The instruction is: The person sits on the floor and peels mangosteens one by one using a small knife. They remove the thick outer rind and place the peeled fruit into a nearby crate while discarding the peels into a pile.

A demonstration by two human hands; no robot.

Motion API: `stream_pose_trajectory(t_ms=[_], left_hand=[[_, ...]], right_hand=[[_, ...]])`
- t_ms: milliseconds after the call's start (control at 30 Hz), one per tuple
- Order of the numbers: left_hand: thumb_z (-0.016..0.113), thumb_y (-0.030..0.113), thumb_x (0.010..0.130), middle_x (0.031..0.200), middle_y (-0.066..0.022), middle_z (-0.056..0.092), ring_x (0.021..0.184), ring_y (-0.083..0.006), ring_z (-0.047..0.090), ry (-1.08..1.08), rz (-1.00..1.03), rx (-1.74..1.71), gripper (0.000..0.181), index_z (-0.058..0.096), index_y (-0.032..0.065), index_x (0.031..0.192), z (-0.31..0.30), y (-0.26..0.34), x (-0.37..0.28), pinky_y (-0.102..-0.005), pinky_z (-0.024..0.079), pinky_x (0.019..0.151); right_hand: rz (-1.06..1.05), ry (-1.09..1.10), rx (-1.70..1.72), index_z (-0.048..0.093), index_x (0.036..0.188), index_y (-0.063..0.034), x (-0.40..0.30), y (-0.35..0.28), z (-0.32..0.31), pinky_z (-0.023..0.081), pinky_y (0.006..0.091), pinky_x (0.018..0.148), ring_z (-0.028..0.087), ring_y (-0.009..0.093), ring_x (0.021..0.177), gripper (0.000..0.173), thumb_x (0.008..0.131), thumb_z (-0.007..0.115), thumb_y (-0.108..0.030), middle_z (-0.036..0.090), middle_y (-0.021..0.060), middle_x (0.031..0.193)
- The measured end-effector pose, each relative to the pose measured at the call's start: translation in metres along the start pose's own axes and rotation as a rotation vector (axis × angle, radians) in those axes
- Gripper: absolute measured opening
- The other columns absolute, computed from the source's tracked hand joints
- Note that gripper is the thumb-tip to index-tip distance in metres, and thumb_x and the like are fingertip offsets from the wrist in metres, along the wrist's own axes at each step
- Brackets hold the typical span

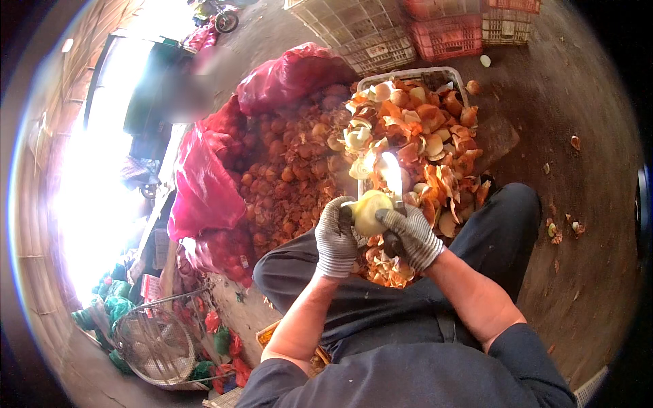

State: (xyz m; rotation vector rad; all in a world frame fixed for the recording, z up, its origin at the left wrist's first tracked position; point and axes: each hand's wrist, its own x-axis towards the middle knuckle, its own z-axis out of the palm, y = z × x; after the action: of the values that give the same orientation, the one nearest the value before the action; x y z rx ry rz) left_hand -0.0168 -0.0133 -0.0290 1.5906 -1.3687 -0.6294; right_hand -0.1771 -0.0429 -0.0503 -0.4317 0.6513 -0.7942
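A pale, peeled onion is held between my two gloved hands, above a plastic crate heaped with onion skins and cut pieces. My left hand, in a striped grey glove, grips the onion's left side, with a pale piece of peel by the thumb. My right hand is closed round the dark handle of a knife, its thumb resting against the onion. The knife's blade points up and away from me and shines in the light. Orange onion skins spill over the crate's edges.
Red mesh sacks surround a pile of unpeeled onions on the left. Stacked crates stand at the far side. A round wire fan guard lies lower left, near green netting. Onion scraps are scattered on the floor at right.
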Motion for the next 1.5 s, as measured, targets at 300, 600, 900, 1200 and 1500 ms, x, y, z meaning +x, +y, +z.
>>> stream_pose_trajectory(t_ms=[300, 600, 900, 1200, 1500], left_hand=[[0.054, -0.006, 0.090, 0.094, -0.0055, 0.066, 0.087, -0.0123, 0.063, -0.244, 0.202, 0.088, 0.021, 0.066, 0.0001, 0.107, -0.052, 0.025, 0.062, -0.0258, 0.052, 0.079], [0.057, 0.004, 0.097, 0.095, -0.0033, 0.070, 0.084, -0.0105, 0.064, 0.007, -0.200, -0.359, 0.017, 0.066, -0.0015, 0.110, -0.004, -0.023, 0.098, -0.0267, 0.054, 0.077], [0.064, 0.007, 0.094, 0.116, -0.0087, 0.069, 0.104, -0.0120, 0.063, -0.167, -0.161, -0.108, 0.034, 0.061, -0.0032, 0.125, -0.048, -0.011, 0.084, -0.0264, 0.049, 0.095], [0.090, 0.035, 0.061, 0.129, -0.0216, 0.054, 0.120, -0.0396, 0.053, -0.547, 0.376, 0.458, 0.088, 0.050, 0.0021, 0.133, -0.072, 0.055, 0.000, -0.0453, 0.045, 0.102], [0.084, 0.033, 0.071, 0.130, -0.0134, 0.055, 0.116, -0.0244, 0.057, -0.571, -0.416, -0.469, 0.083, 0.044, 0.0033, 0.138, -0.051, 0.008, -0.008, -0.0392, 0.047, 0.101]], right_hand=[[0.145, -0.259, -0.046, 0.059, 0.106, -0.0017, -0.011, -0.009, 0.008, 0.037, 0.0216, 0.039, 0.046, 0.006, 0.045, 0.040, 0.084, 0.071, -0.033, 0.055, 0.0007, 0.067], [0.214, -0.394, -0.077, 0.057, 0.118, 0.0025, -0.022, 0.006, 0.001, 0.037, 0.0218, 0.039, 0.047, 0.007, 0.046, 0.050, 0.081, 0.075, -0.025, 0.063, 0.0049, 0.077], [0.077, -0.303, -0.068, 0.050, 0.131, 0.0044, -0.027, -0.022, 0.008, 0.042, 0.0193, 0.042, 0.054, 0.006, 0.051, 0.072, 0.080, 0.077, -0.038, 0.067, 0.0064, 0.086], [0.107, -0.183, -0.302, 0.060, 0.107, 0.0007, -0.018, -0.001, 0.014, 0.042, 0.0208, 0.044, 0.052, 0.007, 0.049, 0.041, 0.085, 0.072, -0.032, 0.060, 0.0009, 0.071], [-0.043, -0.140, -0.382, 0.063, 0.115, 0.0018, -0.015, 0.010, -0.003, 0.035, 0.0185, 0.037, 0.048, 0.006, 0.041, 0.047, 0.096, 0.061, -0.041, 0.066, 0.0061, 0.071]])
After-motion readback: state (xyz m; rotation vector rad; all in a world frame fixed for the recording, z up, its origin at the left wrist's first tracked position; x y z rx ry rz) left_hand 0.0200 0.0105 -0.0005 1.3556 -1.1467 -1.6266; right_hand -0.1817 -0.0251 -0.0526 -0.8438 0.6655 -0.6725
